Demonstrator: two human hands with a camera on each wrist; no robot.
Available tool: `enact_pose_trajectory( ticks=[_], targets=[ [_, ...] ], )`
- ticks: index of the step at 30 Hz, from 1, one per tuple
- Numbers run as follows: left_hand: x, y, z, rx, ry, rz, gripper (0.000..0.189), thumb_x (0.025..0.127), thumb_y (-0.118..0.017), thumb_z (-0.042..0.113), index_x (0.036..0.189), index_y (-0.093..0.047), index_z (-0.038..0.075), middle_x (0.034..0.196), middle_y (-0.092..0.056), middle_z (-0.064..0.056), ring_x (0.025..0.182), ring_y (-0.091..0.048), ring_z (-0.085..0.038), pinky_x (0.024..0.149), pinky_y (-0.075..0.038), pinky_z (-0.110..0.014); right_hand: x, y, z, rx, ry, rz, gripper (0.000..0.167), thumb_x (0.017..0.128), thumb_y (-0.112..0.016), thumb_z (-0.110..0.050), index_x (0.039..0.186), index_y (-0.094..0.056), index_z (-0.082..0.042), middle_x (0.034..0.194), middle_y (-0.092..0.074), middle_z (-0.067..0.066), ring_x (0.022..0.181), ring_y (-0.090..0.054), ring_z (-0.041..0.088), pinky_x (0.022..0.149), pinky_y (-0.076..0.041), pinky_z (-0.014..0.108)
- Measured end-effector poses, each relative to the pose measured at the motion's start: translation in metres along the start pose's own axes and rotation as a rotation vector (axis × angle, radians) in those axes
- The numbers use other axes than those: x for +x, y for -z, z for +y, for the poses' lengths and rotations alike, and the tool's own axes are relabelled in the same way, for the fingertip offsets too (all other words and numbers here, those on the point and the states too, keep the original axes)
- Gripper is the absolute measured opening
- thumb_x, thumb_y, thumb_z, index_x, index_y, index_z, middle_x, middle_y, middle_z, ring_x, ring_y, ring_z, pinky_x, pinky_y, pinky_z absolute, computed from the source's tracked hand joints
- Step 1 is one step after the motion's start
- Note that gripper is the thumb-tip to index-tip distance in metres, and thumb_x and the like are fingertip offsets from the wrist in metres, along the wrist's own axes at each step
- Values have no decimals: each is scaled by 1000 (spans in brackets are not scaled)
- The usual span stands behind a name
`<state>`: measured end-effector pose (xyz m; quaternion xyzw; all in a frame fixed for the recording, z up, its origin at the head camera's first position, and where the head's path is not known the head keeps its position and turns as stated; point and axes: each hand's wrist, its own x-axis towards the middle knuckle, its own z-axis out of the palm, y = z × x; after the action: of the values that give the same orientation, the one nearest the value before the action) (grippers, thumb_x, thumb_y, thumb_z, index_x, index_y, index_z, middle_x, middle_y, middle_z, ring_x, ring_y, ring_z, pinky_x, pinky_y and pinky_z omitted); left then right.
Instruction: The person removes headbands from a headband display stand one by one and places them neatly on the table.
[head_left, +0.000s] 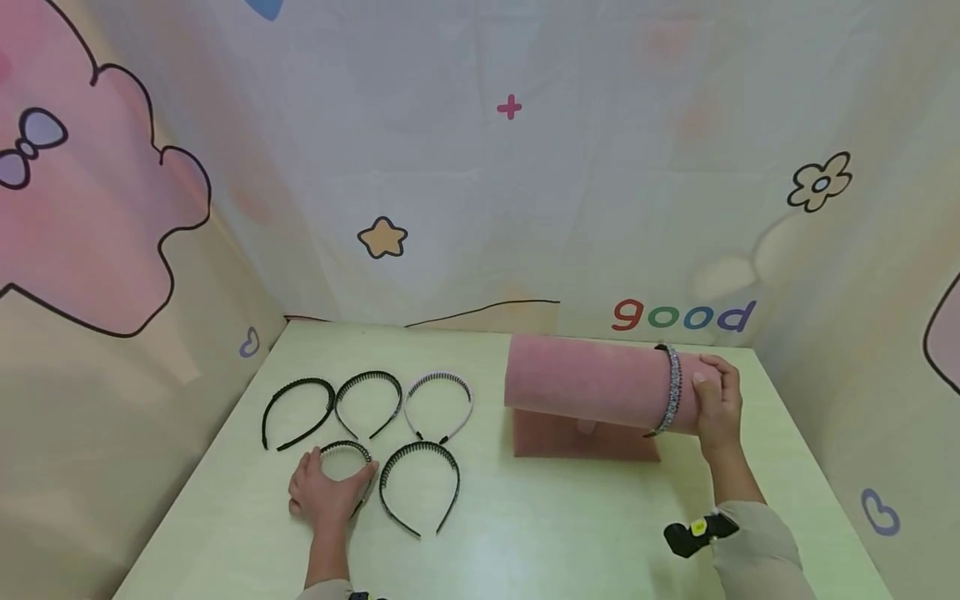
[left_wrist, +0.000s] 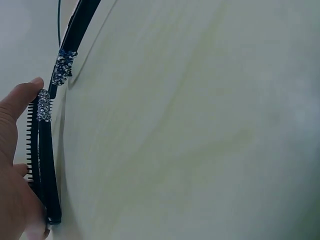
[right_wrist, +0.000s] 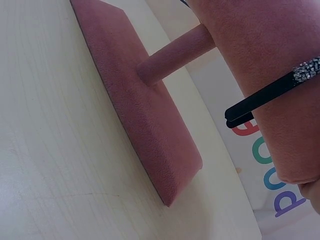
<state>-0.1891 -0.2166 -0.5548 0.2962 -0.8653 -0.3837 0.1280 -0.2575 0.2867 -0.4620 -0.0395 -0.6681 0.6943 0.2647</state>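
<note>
My left hand [head_left: 322, 492] grips a toothed black headband [left_wrist: 47, 165] at the table's front left, thumb on one side and fingers on the other. In the left wrist view, sparkly stones cover part of it near my thumb. My right hand [head_left: 720, 408] holds the right end of a pink plush roll [head_left: 585, 375], fingers over the top and thumb in front. A glittering headband [head_left: 673, 392] sits around that roll, just left of my right hand. In the right wrist view, its black tips [right_wrist: 240, 112] stick out below the roll.
A short post joins the roll to a pink base [right_wrist: 130, 95] on the pale table. Around my left hand lie a black headband [head_left: 300, 382], two toothed black headbands [head_left: 367, 374] [head_left: 420, 446] and a pale lilac one [head_left: 471, 400]. Printed cloth walls [head_left: 450, 167] enclose the table.
</note>
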Motion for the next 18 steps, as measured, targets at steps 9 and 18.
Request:
enact_pose_trajectory(
  ticks=[9,18],
  targets=[
    [1,-7,-2,99,-7,-20,103,61,-82,43,140,-33,-1,140,-27,-24,127,-18,-45,98,-13,-61,-1,1,1,-25,-16,4,28,93,-46,-13,120,-51,-13,113,-50,-8,100,-42,12,83,-29,28],
    [3,-12,-4,94,-15,-16,103,62,-82,45,139,-33,-1,140,-27,-24,128,-17,-44,100,-9,-60,-2,1,-1,-8,-18,9,28,92,-46,-11,119,-52,-13,113,-50,-6,99,-43,13,82,-29,28]
  ],
)
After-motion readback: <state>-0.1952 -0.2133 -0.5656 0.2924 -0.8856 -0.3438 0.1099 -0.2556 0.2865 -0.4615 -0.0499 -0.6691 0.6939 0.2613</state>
